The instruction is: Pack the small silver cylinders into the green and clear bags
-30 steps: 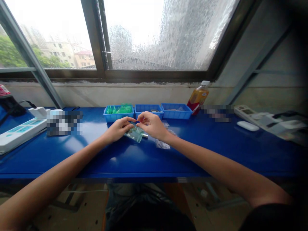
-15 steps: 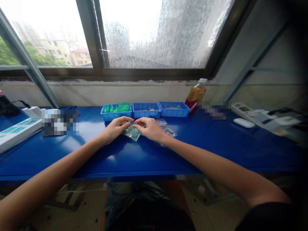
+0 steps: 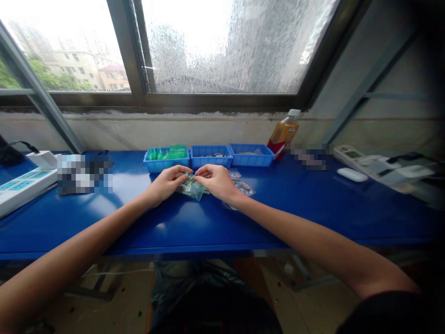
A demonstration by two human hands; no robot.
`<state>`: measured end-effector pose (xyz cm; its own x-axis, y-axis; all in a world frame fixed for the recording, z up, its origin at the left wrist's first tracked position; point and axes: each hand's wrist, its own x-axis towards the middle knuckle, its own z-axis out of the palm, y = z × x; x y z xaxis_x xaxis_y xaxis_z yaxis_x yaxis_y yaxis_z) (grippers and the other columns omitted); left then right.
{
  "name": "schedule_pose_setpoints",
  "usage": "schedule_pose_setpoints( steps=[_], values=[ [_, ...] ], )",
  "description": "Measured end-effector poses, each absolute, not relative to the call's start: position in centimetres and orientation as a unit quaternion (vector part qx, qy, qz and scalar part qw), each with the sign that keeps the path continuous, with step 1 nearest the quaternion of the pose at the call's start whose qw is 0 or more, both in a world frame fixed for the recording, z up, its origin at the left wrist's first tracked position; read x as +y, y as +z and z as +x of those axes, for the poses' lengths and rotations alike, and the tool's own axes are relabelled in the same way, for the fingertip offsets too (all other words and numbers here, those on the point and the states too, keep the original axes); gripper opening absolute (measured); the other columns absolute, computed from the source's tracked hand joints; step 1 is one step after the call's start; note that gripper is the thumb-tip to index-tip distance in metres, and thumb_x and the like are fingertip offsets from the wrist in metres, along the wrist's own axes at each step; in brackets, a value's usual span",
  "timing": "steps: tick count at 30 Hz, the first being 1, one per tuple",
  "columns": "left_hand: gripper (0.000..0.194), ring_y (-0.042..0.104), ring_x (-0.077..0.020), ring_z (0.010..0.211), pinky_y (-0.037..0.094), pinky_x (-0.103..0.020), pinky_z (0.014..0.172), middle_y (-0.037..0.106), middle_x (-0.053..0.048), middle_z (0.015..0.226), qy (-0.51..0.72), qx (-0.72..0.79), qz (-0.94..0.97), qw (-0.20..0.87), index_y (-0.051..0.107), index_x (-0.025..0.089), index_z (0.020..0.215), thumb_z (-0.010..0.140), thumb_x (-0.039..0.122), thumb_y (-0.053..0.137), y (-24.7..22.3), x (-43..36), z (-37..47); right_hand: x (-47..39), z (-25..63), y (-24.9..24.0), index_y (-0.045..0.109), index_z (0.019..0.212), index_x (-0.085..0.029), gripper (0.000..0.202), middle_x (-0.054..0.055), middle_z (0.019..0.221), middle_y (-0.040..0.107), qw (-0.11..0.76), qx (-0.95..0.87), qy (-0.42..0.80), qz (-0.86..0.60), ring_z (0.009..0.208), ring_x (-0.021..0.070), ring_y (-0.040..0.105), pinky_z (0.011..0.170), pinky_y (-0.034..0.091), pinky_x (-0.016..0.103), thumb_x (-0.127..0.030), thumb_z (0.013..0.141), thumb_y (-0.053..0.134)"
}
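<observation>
A small greenish clear plastic bag (image 3: 193, 190) hangs between my two hands, just above the blue tabletop. My left hand (image 3: 169, 183) pinches its upper left edge between thumb and fingers. On the opposite side my right hand (image 3: 216, 182) pinches the top edge, its fingertips close to those of the left. Whatever lies inside the bag is too small to make out. Several clear packets (image 3: 244, 187) with small brownish contents lie on the table beside my right hand, partly hidden by it.
Behind my hands stand three blue bins: one with green bags (image 3: 170, 153), a middle one (image 3: 211, 162) with small parts, and a right one (image 3: 253, 160). A tilted drink bottle (image 3: 284, 134) is beside them. Power strips (image 3: 24, 183) and a white case (image 3: 352, 174) flank the table.
Both hands stay at nearly the same spot, still pinching the bag. The bag's lower part has shifted slightly, and the whole view has tilted a little.
</observation>
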<state>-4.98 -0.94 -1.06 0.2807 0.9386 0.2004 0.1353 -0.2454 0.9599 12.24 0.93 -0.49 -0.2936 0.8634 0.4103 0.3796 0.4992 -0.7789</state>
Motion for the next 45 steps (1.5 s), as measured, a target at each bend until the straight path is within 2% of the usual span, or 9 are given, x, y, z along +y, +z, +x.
schedule_pose_setpoints(
  steps=[10, 15, 20, 24, 28, 31, 36, 38, 45],
  values=[
    [0.022, 0.055, -0.0102, 0.055, 0.042, -0.021, 0.053, 0.061, 0.000, 0.065, 0.458, 0.458, 0.622, 0.440, 0.056, 0.013, 0.094, 0.079, 0.028, 0.056, -0.5, -1.6, -4.1, -0.2, 12.1, -0.1, 0.067, 0.078, -0.017, 0.010, 0.004, 0.081, 0.069, 0.407, -0.808, 0.143, -0.402, 0.074, 0.0157, 0.061, 0.065, 0.045, 0.026, -0.020, 0.075, 0.058],
    [0.020, 0.054, -0.0103, 0.056, 0.041, -0.022, 0.053, 0.059, 0.000, 0.066, 0.488, 0.468, 0.618, 0.401, 0.054, 0.013, 0.090, 0.078, 0.030, 0.055, -1.2, -1.2, -4.2, -0.1, 11.9, -0.4, 0.069, 0.072, -0.018, 0.009, 0.004, 0.075, 0.068, 0.369, -0.802, 0.165, -0.440, 0.071, 0.0166, 0.061, 0.066, 0.045, 0.027, -0.017, 0.073, 0.060],
    [0.018, 0.055, -0.0118, 0.058, 0.042, -0.023, 0.054, 0.058, 0.001, 0.064, 0.497, 0.464, 0.623, 0.387, 0.054, 0.014, 0.088, 0.078, 0.029, 0.055, -1.4, -1.0, -4.3, 0.0, 11.7, -0.7, 0.070, 0.080, -0.017, 0.017, 0.005, 0.089, 0.064, 0.376, -0.824, 0.173, -0.387, 0.080, 0.0145, 0.059, 0.072, 0.045, 0.026, -0.010, 0.075, 0.054],
    [0.020, 0.056, -0.0113, 0.058, 0.043, -0.023, 0.055, 0.060, 0.000, 0.067, 0.503, 0.464, 0.602, 0.412, 0.053, 0.014, 0.088, 0.078, 0.031, 0.056, -1.2, -1.1, -4.3, 0.1, 11.9, -0.9, 0.067, 0.082, -0.016, 0.012, 0.005, 0.088, 0.059, 0.388, -0.836, 0.143, -0.361, 0.081, 0.0143, 0.057, 0.074, 0.043, 0.026, -0.015, 0.074, 0.058],
    [0.020, 0.055, -0.0101, 0.058, 0.043, -0.022, 0.054, 0.060, 0.000, 0.068, 0.490, 0.449, 0.599, 0.446, 0.053, 0.014, 0.089, 0.078, 0.030, 0.056, -1.1, -1.2, -4.2, 0.2, 12.0, -0.9, 0.060, 0.081, -0.017, 0.009, 0.003, 0.081, 0.058, 0.386, -0.844, 0.120, -0.352, 0.076, 0.0144, 0.055, 0.070, 0.041, 0.026, -0.019, 0.073, 0.060],
    [0.019, 0.055, -0.0098, 0.056, 0.043, -0.021, 0.053, 0.058, 0.001, 0.065, 0.469, 0.439, 0.617, 0.454, 0.053, 0.014, 0.089, 0.079, 0.029, 0.056, -1.0, -1.4, -4.2, 0.3, 12.0, -0.8, 0.055, 0.087, -0.016, 0.017, 0.001, 0.074, 0.058, 0.400, -0.823, 0.154, -0.374, 0.068, 0.0127, 0.054, 0.063, 0.040, 0.024, -0.017, 0.071, 0.060],
    [0.022, 0.056, -0.0110, 0.059, 0.044, -0.023, 0.055, 0.059, 0.000, 0.068, 0.459, 0.435, 0.621, 0.463, 0.051, 0.014, 0.091, 0.078, 0.032, 0.055, -0.4, -1.8, -4.0, 0.4, 12.1, -0.3, 0.060, 0.083, -0.014, 0.009, 0.001, 0.071, 0.060, 0.403, -0.815, 0.193, -0.370, 0.063, 0.0109, 0.052, 0.059, 0.038, 0.022, -0.017, 0.076, 0.055],
    [0.024, 0.056, -0.0115, 0.063, 0.045, -0.023, 0.057, 0.059, -0.001, 0.071, 0.454, 0.450, 0.633, 0.438, 0.052, 0.014, 0.090, 0.078, 0.034, 0.054, -0.1, -1.9, -4.0, 0.5, 12.3, 0.0, 0.062, 0.080, -0.013, 0.009, 0.003, 0.074, 0.061, 0.405, -0.821, 0.183, -0.358, 0.066, 0.0111, 0.052, 0.061, 0.038, 0.023, -0.017, 0.077, 0.054],
    [0.023, 0.052, -0.0129, 0.069, 0.040, -0.024, 0.063, 0.061, -0.002, 0.073, 0.355, 0.479, 0.769, 0.231, 0.062, 0.012, 0.078, 0.080, 0.032, 0.049, 0.6, -1.7, -4.9, 0.6, 12.8, 0.2, 0.065, 0.080, -0.013, 0.014, 0.004, 0.077, 0.061, 0.406, -0.830, 0.157, -0.348, 0.071, 0.0125, 0.053, 0.066, 0.039, 0.025, -0.019, 0.081, 0.052]
  ],
)
